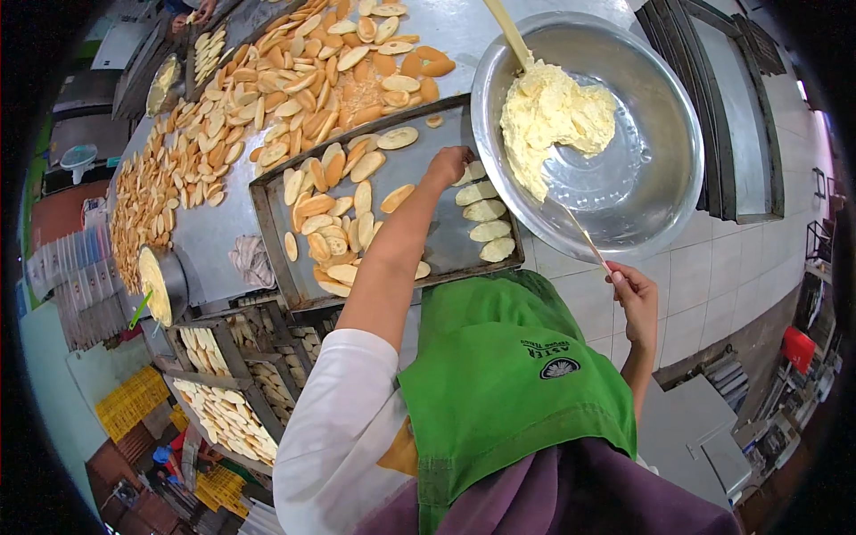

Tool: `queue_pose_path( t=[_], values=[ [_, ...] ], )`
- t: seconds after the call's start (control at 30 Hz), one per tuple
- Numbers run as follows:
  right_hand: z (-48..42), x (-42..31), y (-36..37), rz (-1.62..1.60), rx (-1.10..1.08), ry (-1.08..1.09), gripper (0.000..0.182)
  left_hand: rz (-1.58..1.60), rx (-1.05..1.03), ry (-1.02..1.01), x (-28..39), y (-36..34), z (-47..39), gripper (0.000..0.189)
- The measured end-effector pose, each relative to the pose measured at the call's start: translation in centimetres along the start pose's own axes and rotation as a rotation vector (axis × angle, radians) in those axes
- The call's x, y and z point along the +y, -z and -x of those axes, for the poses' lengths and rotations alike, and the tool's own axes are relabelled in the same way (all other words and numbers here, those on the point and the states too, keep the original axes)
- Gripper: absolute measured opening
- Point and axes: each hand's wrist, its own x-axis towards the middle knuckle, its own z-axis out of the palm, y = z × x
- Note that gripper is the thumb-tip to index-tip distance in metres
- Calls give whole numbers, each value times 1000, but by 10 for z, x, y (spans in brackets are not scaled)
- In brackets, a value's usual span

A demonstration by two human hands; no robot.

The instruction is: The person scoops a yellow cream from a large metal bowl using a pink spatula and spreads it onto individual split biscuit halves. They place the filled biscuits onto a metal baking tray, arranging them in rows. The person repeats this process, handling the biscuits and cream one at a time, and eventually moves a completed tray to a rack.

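My left hand (452, 165) reaches into a metal baking tray (441, 247), its fingers at the far end of a row of cream-spread bread slices (485, 211). Whether those fingers grip the end slice (471, 173) is hard to tell. Plain oval bread slices (334, 231) lie loosely piled in the tray's left half. In my right hand (632, 294) is the handle of a thin spreading knife (583, 234). Its tip meets the pale yellow cream (555, 110) inside a large steel bowl (655, 187). A wide yellowish spatula (507, 30) stands in the same cream.
A big heap of bread slices (287, 87) covers much of the metal table (214, 267). A crumpled cloth (252, 261) and a pot of cream (160, 284) sit at left. Stacked trays (729, 114) stand at right, a filled rack (227, 408) lower left. Another person's hand (200, 13) shows at top.
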Motion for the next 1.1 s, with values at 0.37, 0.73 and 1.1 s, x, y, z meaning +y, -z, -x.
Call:
queue_pose_path(
  t=[0.37,0.73,1.1],
  values=[
    [-16,9,-1,17,-5,33,22,215,302,-118,-38,30,24,22],
    [-128,6,-21,1031,244,187,21,-209,478,76,-87,-17,156,19],
    [-180,14,-71,627,107,-9,24,-410,351,230,-62,-20,149,35]
  ],
)
